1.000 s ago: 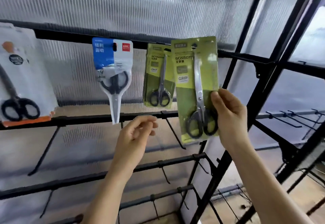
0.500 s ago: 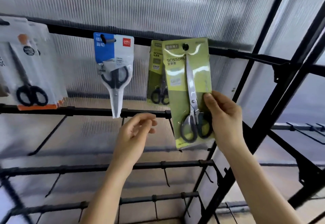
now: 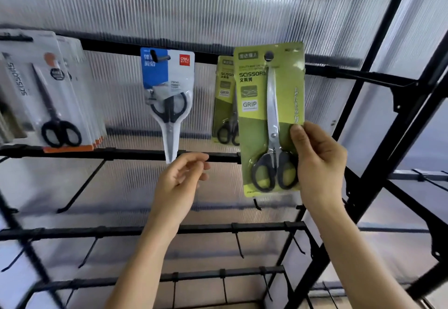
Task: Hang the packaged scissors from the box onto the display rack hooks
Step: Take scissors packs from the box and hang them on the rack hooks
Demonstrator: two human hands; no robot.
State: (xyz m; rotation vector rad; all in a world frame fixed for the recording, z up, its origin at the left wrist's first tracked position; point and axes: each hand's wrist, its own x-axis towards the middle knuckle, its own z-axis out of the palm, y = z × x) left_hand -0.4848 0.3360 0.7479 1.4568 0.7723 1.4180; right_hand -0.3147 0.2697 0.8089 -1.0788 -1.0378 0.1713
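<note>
The green pack (image 3: 257,129) reads "SCISSORS" and "GRIP"; the white pack (image 3: 29,85) reads "SCISSORS".

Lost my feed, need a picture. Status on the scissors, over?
Right hand grips green scissors pack, hole near top rail. Left hand open, empty. Second green pack hanging just behind.

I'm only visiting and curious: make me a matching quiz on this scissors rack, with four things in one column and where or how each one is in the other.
Things
1. large green pack
2. blue-and-white pack
3. white-and-orange packs
4. left hand

States
A. hangs alone on a hook, mid-rack
B. holds nothing, fingers loosely curled
C. gripped by the right hand
D. stacked at the far left

Pairs: 1-C, 2-A, 3-D, 4-B
</note>
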